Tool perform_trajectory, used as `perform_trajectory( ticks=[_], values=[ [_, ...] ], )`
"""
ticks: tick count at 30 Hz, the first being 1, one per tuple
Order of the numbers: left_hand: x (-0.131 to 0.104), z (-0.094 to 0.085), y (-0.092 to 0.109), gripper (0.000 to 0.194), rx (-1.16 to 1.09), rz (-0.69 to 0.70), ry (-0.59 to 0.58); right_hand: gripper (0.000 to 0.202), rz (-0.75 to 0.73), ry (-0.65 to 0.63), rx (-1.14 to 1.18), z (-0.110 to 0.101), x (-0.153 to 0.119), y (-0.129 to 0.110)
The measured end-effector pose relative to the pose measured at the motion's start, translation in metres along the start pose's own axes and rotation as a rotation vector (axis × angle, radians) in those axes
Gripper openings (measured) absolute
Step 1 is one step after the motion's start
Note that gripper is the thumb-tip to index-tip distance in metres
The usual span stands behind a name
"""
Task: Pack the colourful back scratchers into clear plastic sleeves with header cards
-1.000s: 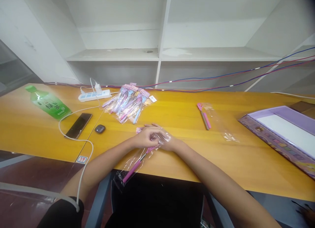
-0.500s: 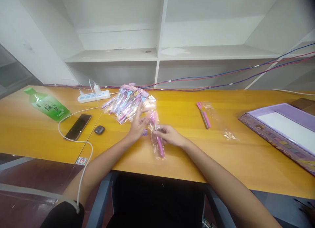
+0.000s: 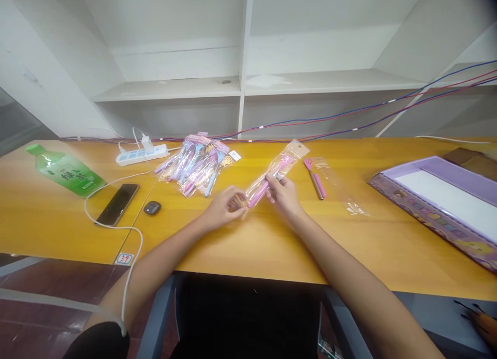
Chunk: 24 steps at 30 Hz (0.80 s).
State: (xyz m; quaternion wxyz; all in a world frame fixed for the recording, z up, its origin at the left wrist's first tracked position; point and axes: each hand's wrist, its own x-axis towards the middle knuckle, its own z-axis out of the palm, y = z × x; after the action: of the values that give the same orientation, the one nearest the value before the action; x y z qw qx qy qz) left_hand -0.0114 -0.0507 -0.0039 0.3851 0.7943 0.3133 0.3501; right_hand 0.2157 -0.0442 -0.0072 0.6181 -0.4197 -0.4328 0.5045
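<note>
My right hand (image 3: 285, 196) grips a pink back scratcher (image 3: 257, 194) by its middle, through the clear plastic bag (image 3: 298, 149) around it. The scratcher lies at a slant, its hand-shaped head up and to the right, its handle down and to the left. At the handle end, my left hand (image 3: 228, 209) has curled fingers pinched at the bag's lower edge. A bare back scratcher (image 3: 316, 180) with a pink head and handle rests on the table to the right, next to an unfilled clear bag (image 3: 337, 185). Several bagged scratchers (image 3: 198, 160) lie piled at the back left.
On the left are a green tea bottle (image 3: 68, 170), a phone (image 3: 117, 205), a small black case (image 3: 152, 208) and a power strip (image 3: 142, 154) with a white cable. A purple box (image 3: 430, 209) stands at the right. Cables (image 3: 318, 122) run along the back edge.
The bagged scratcher has turned so its head points up and right, and my right hand has moved up and right with it. My left hand has moved from the head end to the handle end.
</note>
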Motion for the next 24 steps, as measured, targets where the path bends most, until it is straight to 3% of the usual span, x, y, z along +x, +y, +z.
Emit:
perform_trajectory(
  ticks=[5, 11, 16, 24],
  values=[
    [0.002, -0.002, -0.002, 0.025, 0.151, 0.041, 0.175, 0.045, 0.054, 0.045, 0.152, 0.004, -0.001, 0.001],
    [0.002, 0.0, -0.007, 0.017, 0.151, 0.102, 0.258, 0.046, 0.087, -0.059, 0.214, -0.001, 0.003, -0.003],
    [0.004, -0.008, -0.006, 0.011, 0.183, 0.147, 0.376, 0.039, -0.042, 0.305, 0.423, -0.016, 0.018, -0.005],
    [0.005, -0.004, -0.002, 0.016, 0.136, 0.239, 0.296, 0.022, -0.086, 0.523, 0.416, -0.027, 0.027, 0.006]
  ],
)
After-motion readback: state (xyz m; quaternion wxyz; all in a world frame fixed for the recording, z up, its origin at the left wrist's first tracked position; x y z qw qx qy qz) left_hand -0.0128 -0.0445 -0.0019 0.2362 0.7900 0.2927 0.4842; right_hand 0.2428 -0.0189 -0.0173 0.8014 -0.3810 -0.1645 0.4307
